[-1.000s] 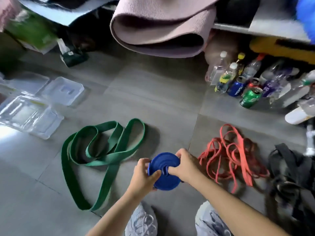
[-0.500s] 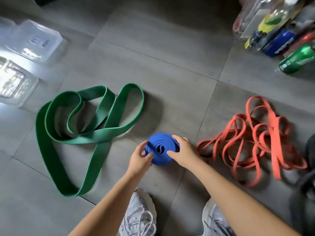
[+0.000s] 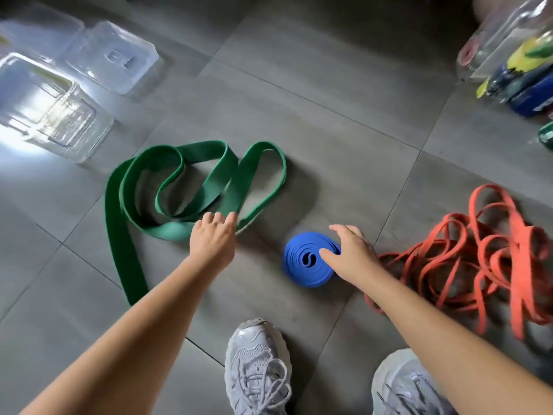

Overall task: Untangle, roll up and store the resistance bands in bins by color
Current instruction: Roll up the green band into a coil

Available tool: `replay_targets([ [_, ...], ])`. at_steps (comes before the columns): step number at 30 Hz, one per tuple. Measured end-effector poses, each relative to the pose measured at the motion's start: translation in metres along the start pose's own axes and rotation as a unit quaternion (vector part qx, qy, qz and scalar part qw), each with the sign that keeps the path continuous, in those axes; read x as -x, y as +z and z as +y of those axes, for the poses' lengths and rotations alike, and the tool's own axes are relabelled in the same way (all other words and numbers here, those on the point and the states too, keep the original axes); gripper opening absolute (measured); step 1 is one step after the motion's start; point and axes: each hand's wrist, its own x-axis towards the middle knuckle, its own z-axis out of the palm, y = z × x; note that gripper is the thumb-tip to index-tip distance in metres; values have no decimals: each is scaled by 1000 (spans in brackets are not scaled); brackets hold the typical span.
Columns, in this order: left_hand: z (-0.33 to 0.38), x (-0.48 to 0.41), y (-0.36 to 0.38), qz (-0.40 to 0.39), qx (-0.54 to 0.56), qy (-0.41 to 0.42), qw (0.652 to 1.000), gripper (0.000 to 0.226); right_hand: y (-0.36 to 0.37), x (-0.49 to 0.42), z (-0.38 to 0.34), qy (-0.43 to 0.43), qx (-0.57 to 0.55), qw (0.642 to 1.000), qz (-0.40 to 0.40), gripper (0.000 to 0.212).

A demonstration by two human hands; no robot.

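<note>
Blue rubber, wound into a tight roll point(image 3: 308, 260), lies flat on the grey tiled floor point(image 3: 329, 121) just ahead of the person's shoes point(image 3: 257, 366), its spiral face turned up at the head camera so the coil's axis stands upright; a loose outer layer bulges at its near edge. The right hand point(image 3: 351, 254) rests on it with a slack grip, thumb laid across the spiral near the centre and fingers arched loosely over the far right rim. Just right of that hand, the orange bands point(image 3: 484, 259) lie in a tangled heap that runs to the right edge of the frame. A strip of tile separates the roll from the green band point(image 3: 179, 187) on the left. That band sprawls unrolled, its loops standing on edge and spreading left to right, while one flat straight run lies along its left side and points back under the left forearm. The left hand point(image 3: 212, 241) reaches onto the band's near edge where two loops cross, fingers bent down over it; whether the grip has closed round the band I cannot tell. Clear bins point(image 3: 59, 121) sit at the far left edge in bright glare, near the band's far bend and well apart from the roll. Bottles point(image 3: 508, 52) crowd the far right corner, with a broad stretch of tile between them and the bands.
</note>
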Motion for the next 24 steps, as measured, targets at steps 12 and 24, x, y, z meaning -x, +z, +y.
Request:
replay_targets([
  [12,6,146,-125,102,247,41,963,18,-83,141,-38,-73,25,997,-6,45],
  [24,11,353,-300,164,316,170,919,53,-189,348,-134,-190,20,982,5,68],
])
